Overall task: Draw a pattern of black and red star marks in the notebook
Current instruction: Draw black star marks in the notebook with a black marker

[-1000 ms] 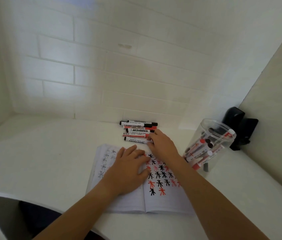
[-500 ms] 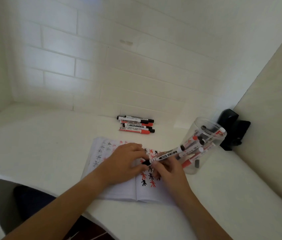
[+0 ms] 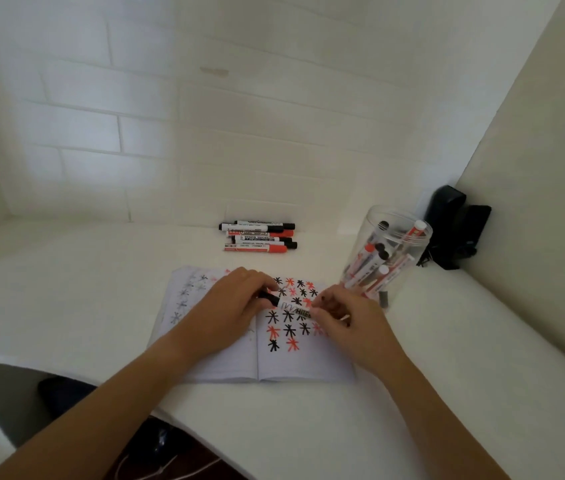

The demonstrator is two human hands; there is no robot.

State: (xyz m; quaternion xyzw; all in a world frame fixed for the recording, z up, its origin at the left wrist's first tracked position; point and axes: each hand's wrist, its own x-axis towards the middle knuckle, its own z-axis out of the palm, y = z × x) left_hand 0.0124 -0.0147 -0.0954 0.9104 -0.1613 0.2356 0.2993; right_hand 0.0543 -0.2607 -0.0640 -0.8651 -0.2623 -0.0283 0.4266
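Both your hands are on one black marker, right over the open notebook.

Your left hand [image 3: 236, 306] has its fingers curled round the black cap end of the marker [image 3: 289, 308], and your right hand [image 3: 345, 322] pinches the white barrel at the other end, so the marker lies level across the right-hand page. The notebook [image 3: 239, 362] sits open near the front edge of the worktop [image 3: 66, 289], its right page filled with rows of black and red star marks [image 3: 289, 329], with fainter ones on the left page. Back by the wall, a small stack of capped black and red markers [image 3: 258, 237] lies flat. Toward the right rear corner, a clear jar [image 3: 390, 258] holding more markers stands just beside the notebook, and a black object [image 3: 458, 226] sits in the corner itself.
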